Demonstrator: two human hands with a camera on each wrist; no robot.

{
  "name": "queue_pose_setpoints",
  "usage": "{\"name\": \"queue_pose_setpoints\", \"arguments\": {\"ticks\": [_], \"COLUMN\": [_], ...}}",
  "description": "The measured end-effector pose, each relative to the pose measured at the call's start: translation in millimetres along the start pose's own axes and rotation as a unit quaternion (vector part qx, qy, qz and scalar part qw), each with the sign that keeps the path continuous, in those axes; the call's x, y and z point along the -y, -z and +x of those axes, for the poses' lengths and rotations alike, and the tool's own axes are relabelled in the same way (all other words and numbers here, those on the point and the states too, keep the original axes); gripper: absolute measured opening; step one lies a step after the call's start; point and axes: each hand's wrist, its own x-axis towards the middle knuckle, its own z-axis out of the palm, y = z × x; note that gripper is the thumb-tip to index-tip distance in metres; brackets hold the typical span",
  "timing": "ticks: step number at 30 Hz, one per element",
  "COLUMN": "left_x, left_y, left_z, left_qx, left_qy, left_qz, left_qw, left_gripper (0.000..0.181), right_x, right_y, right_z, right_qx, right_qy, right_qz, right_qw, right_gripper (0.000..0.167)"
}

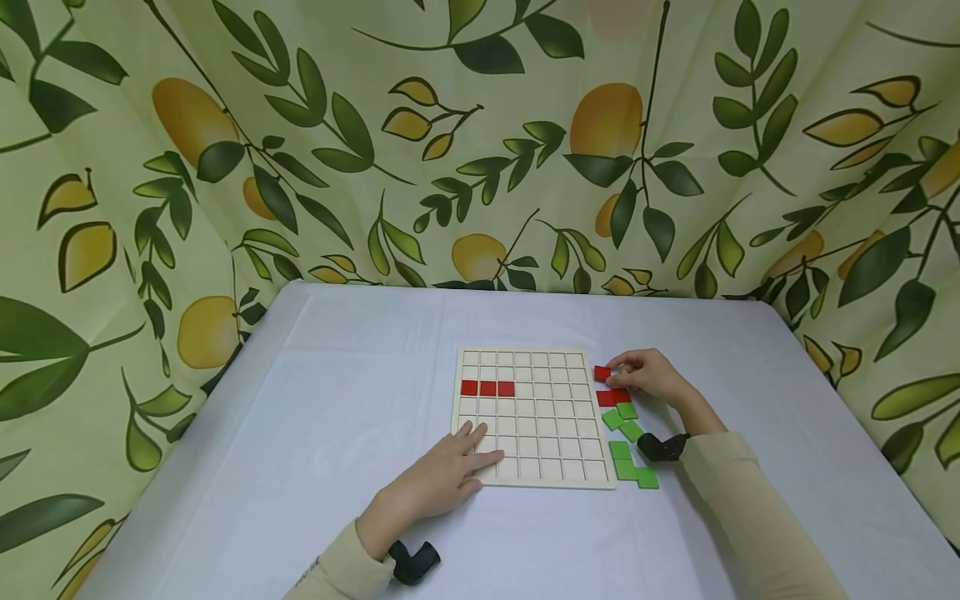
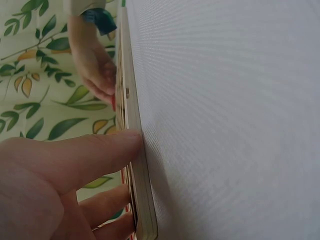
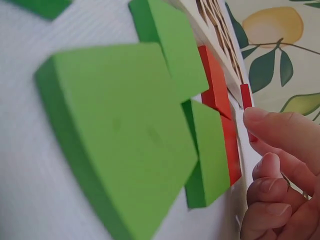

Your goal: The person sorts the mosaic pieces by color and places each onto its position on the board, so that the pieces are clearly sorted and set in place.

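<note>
A pale wooden grid board (image 1: 547, 446) lies flat on the white table. Three red square tiles (image 1: 487, 388) sit side by side in one of its rows, at the left. My left hand (image 1: 442, 471) rests with spread, straight fingers on the board's near left corner; in the left wrist view its thumb (image 2: 105, 152) touches the board's edge. Beyond the board's right side, my right hand (image 1: 651, 375) pinches a red tile (image 3: 245, 97) between thumb and finger. Just nearer lie two more red tiles (image 1: 605, 399) and several green tiles (image 1: 621, 451).
The white-covered table (image 1: 337, 358) reaches to a leaf-and-fruit patterned curtain (image 1: 480, 167) at the back and sides. A black device (image 1: 414, 563) is strapped at the left wrist, another (image 1: 662, 447) at the right, close above the green tiles.
</note>
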Motion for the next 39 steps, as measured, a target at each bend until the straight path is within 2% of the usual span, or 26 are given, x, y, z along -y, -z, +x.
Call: {"name": "queue_pose_setpoints", "arguments": {"ticks": [21, 32, 39], "left_x": [0.7, 0.7, 0.7], "left_y": [-1.8, -1.6, -1.8], "left_z": [0.7, 0.5, 1.0], "left_qx": [-0.004, 0.0, 0.0], "left_qy": [0.001, 0.005, 0.003], "left_qz": [-0.001, -0.01, -0.005], "left_qw": [1.0, 0.9999, 1.0], "left_gripper": [0.044, 0.045, 0.045], "right_x": [12.3, 20.4, 26.1], "right_y": [-9.0, -17.6, -22.0], "right_z": [-7.0, -12.1, -13.9], "right_qx": [-0.001, -0.001, 0.006], "right_qy": [0.027, 0.026, 0.044], "right_qz": [0.025, 0.033, 0.047], "right_qw": [0.9993, 0.9991, 0.9979], "right_gripper": [0.041, 0.039, 0.038]}}
